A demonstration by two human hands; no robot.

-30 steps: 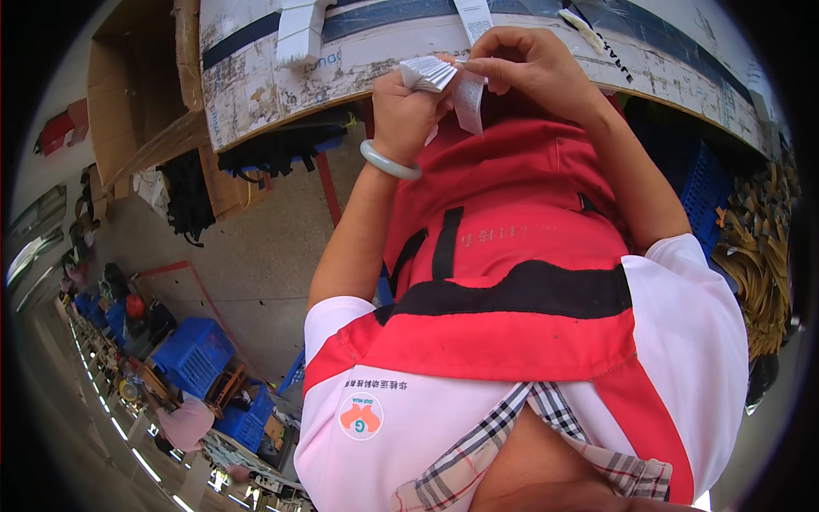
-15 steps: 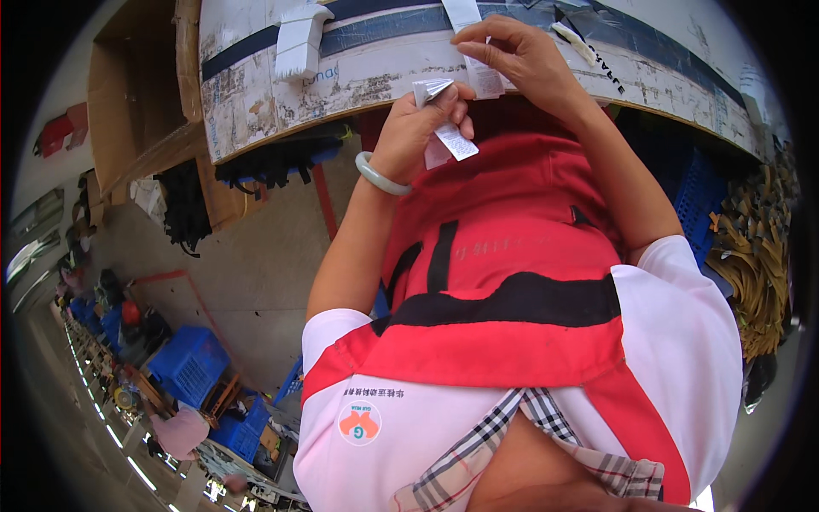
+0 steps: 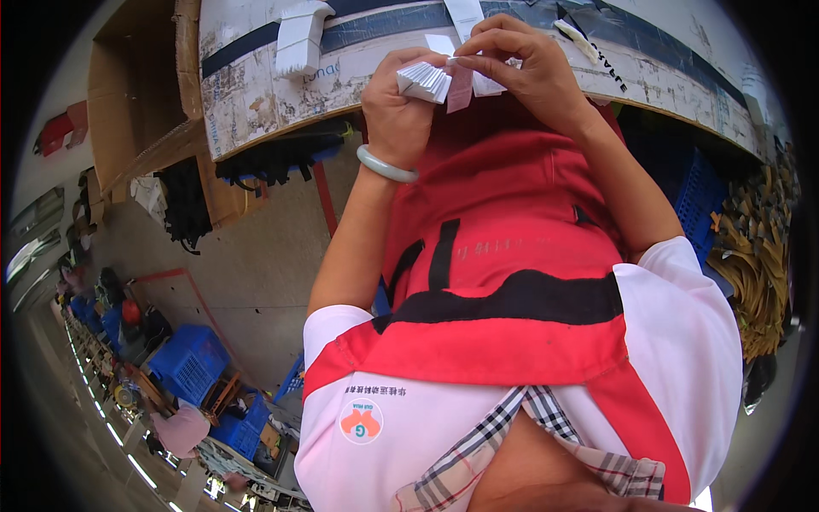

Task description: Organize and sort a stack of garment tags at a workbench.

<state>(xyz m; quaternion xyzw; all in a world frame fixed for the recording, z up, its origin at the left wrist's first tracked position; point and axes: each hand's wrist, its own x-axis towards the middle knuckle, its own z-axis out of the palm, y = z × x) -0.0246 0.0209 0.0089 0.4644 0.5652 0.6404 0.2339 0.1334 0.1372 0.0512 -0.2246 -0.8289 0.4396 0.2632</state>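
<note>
My left hand [image 3: 394, 115], a pale bangle on its wrist, is closed on a fanned bundle of narrow white labels [image 3: 424, 82] in front of the table's near edge. Beside the bundle hangs a pinkish label strip [image 3: 459, 90]. The thumb and fingertips of my right hand [image 3: 537, 72] pinch the top of these labels, close to the left fingertips. Beneath the right fingers a long white label strip [image 3: 465, 17] lies across the table edge, partly covered by the hand.
A stack of white folded labels [image 3: 299, 43] stands on the worn, taped tabletop [image 3: 247, 107]. A white strip [image 3: 577, 41] lies right of my hands. A cardboard box [image 3: 136, 102] is at the left, and blue crates [image 3: 189, 363] and a person [image 3: 181, 431] are farther back.
My left hand has turned and risen toward the table, so the label bundle now fans outward. My right fingertips have met the labels beside the left hand.
</note>
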